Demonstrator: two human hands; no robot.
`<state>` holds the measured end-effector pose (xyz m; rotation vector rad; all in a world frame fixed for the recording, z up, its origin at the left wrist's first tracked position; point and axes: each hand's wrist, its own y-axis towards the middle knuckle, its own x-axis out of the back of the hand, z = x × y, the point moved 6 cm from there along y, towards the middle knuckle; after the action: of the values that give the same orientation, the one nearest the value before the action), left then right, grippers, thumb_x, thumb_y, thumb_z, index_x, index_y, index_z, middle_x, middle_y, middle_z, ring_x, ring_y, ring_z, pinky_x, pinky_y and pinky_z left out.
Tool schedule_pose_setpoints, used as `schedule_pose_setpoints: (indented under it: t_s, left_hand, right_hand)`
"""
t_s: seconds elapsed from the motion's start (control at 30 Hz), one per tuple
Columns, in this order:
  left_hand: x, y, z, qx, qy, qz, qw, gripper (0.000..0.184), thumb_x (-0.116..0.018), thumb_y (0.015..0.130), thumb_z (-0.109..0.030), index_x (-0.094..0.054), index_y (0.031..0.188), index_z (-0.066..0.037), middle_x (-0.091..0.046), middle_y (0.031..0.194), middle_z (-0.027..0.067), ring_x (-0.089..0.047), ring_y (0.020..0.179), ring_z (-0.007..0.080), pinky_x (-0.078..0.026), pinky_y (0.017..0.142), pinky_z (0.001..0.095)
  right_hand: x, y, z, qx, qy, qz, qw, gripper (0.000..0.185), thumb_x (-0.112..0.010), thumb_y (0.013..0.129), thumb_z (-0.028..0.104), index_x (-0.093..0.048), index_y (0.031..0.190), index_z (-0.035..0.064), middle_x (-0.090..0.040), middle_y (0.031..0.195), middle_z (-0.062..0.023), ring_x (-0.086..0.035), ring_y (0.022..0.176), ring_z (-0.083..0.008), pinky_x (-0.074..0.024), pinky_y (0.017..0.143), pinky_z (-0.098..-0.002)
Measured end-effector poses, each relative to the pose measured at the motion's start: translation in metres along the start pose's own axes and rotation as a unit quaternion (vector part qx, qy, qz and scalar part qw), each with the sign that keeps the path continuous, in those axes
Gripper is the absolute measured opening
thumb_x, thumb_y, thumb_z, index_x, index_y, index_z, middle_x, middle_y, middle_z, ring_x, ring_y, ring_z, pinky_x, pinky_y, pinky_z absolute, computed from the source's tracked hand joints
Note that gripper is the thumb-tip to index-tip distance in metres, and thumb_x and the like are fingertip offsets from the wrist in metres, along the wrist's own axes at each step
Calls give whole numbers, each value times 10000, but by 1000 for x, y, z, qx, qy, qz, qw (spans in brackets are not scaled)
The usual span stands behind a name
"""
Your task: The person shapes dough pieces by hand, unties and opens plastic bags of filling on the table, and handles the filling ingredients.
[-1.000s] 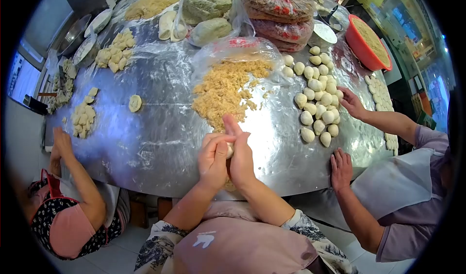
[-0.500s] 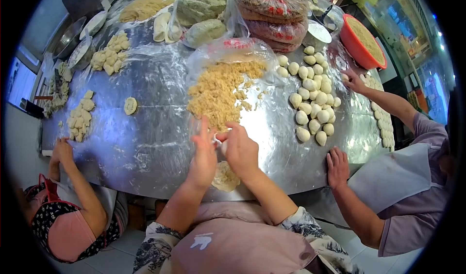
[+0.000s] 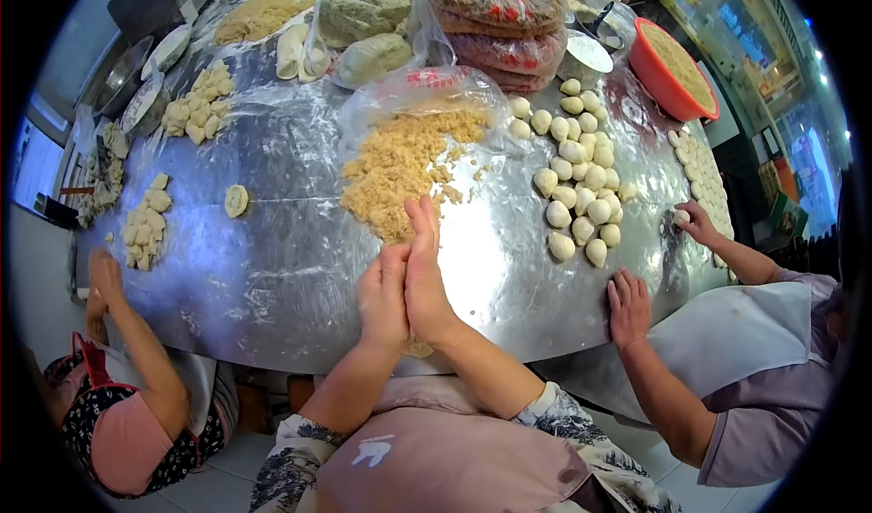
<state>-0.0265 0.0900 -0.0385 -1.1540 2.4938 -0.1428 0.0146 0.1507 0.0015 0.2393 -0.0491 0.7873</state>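
Note:
My left hand (image 3: 383, 297) and my right hand (image 3: 427, 281) are pressed together palm to palm at the front of the metal table. The right fingers point up and away; the left fingers are bent against the right palm. Whatever lies between the palms is hidden. Just beyond my fingertips spreads a heap of crumbly yellow filling (image 3: 395, 168), partly inside a clear plastic bag (image 3: 427, 91). Below my wrists a bit of pale flattened dough (image 3: 419, 349) shows on the table, mostly covered by my hands.
Rounded dough balls (image 3: 581, 172) lie to the right, dough pieces (image 3: 145, 227) to the left, beside a single dough round (image 3: 237, 201). Bagged dough (image 3: 368, 14), bagged dark filling (image 3: 504, 23) and a red basin (image 3: 674, 68) stand behind. Co-workers' hands (image 3: 698, 222) are at both sides.
My hands were apart, fingers working at something small and whitish; now the palms are pressed together. The flattened dough is more covered. The right co-worker's far hand came nearer with a dough ball.

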Motion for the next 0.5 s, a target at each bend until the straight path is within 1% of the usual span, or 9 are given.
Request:
schedule_pose_setpoints:
  t_s: [0.07, 0.1, 0.13, 0.23, 0.27, 0.37, 0.4, 0.43, 0.5]
  left_hand:
    - [15, 2, -13, 8, 26, -52, 998, 583, -333, 1066, -482, -601, 896, 6, -633, 910, 94, -580, 804, 202, -480, 770, 329]
    - [21, 4, -19, 13, 38, -79, 996, 580, -374, 1072, -437, -594, 744, -14, -630, 768, 72, -567, 665, 197, -489, 677, 321]
    - [24, 11, -16, -23, -85, -83, 993, 602, -371, 1063, -481, -471, 635, -70, -565, 684, 84, -528, 601, 202, -465, 633, 326]
    - [30, 13, -28, 18, -214, -98, 972, 601, -372, 1056, -509, -398, 615, -101, -520, 648, 76, -517, 599, 205, -461, 640, 351]
    - [46, 21, -11, -2, -171, -69, 983, 671, -313, 1032, -601, -551, 727, -52, -622, 793, 124, -599, 776, 225, -490, 793, 372]
    - [24, 11, -19, 40, -257, -52, 964, 814, -249, 983, -700, -657, 1082, -3, -656, 1109, 152, -600, 1025, 233, -461, 944, 375]
    - [18, 10, -27, -1, -259, 85, 962, 940, -192, 945, -754, -435, 1456, -3, -453, 1481, 185, -457, 1327, 273, -344, 1112, 400]
    - [22, 10, -29, -13, -245, 75, 966, 935, -194, 948, -750, -404, 1476, -8, -398, 1518, 181, -412, 1362, 271, -317, 1128, 403]
    - [21, 9, -33, -39, -215, 61, 974, 929, -197, 953, -743, -342, 1516, -18, -287, 1593, 173, -320, 1432, 268, -263, 1160, 410]
  right_hand:
    - [-5, -8, 10, 9, 28, 1, 1000, 751, -276, 1042, 542, -175, 1529, -21, -24, 1608, -280, -100, 1493, -408, -114, 1201, -469]
    - [-7, -14, 13, 31, 28, 4, 999, 760, -280, 1041, 544, -163, 1528, -28, -15, 1606, -284, -112, 1490, -405, -121, 1200, -469]
    - [-6, -19, 15, 47, 63, 3, 997, 722, -358, 1046, 473, -164, 1510, -46, -57, 1592, -303, -137, 1481, -413, -132, 1198, -471]
    - [-9, -25, 7, 18, -46, 42, 998, 691, -448, 1033, 396, -184, 1496, -44, -113, 1584, -281, -121, 1486, -402, -123, 1200, -469]
    - [-13, -29, 1, 6, -65, 26, 998, 570, -498, 1026, 303, -309, 1438, -43, -330, 1490, -254, -311, 1414, -348, -259, 1155, -431]
    - [-15, -34, -18, -152, 56, 7, 987, 434, -491, 1041, 269, -442, 1349, -33, -532, 1295, -197, -528, 1200, -261, -416, 1023, -364]
    - [-11, -32, -18, -108, 78, -28, 991, 340, -483, 1053, 245, -524, 1264, -18, -620, 1112, -132, -603, 985, -196, -484, 886, -311]
    - [-6, -31, -13, -118, 79, -5, 990, 382, -465, 1062, 295, -517, 1281, -14, -629, 1105, -119, -607, 981, -192, -488, 877, -309]
    - [-3, -28, -7, -100, 17, 109, 989, 402, -447, 1068, 315, -511, 1285, -18, -633, 1101, -105, -613, 946, -179, -493, 850, -298]
